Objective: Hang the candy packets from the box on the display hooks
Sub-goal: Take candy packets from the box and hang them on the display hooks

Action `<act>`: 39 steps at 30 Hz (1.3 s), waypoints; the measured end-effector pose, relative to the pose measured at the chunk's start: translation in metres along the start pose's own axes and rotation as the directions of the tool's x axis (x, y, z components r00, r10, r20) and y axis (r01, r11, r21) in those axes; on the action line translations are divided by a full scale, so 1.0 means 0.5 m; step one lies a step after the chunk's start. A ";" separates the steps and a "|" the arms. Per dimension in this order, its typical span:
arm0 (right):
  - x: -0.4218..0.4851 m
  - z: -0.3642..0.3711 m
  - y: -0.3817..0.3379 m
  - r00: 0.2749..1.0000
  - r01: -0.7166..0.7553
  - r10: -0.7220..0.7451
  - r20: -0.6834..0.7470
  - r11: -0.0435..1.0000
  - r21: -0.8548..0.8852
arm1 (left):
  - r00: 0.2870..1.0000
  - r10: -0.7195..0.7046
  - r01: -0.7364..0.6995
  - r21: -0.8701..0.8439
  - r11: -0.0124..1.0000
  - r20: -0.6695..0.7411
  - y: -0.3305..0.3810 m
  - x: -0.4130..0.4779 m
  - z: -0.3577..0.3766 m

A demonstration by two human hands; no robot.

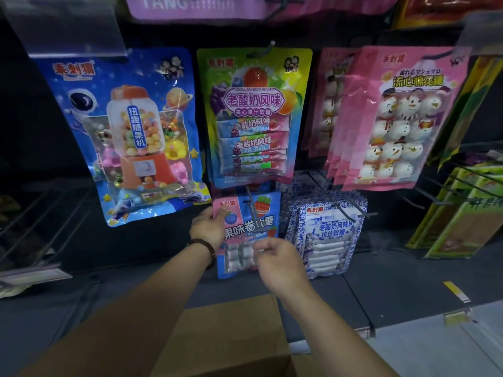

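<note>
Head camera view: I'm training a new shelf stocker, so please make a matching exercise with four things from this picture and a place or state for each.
Things
1. gumball packet
2. snowman packet
3. cardboard box
4. strawberry packet

Places or states
A. held at its top corner by the left hand
B. pink, hanging at the upper right
C. blue, hanging at the upper left
D. at the bottom of the view

Pairs: 1-C, 2-B, 3-D, 4-A
</note>
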State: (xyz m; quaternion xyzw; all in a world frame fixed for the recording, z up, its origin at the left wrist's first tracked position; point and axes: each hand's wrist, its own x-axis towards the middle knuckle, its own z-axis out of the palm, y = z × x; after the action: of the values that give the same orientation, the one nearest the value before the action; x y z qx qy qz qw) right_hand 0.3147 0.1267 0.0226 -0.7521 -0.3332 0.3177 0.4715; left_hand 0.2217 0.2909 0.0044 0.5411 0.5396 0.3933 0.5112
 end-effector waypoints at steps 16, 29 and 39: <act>-0.100 0.013 0.040 0.968 0.152 -0.037 0.249 0.875 -0.460 | 0.919 -0.060 -0.214 0.621 0.754 0.389 -0.054 -0.177 -0.200; -0.275 0.243 0.175 0.854 0.085 0.213 0.475 0.844 -0.530 | 0.729 -0.316 -0.490 0.785 0.380 0.608 -0.050 -0.466 -0.462; -0.424 0.380 0.590 0.678 -0.635 0.695 0.241 0.718 -0.286 | 0.636 -0.503 -0.550 0.801 0.237 0.585 -0.122 -0.429 -0.498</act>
State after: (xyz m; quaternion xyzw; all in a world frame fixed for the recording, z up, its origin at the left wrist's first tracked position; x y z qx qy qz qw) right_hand 0.1016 -0.0472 -0.2812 -0.7959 -0.1370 0.5580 0.1906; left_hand -0.0560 0.1048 0.0134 0.8506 0.3719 -0.2947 0.2266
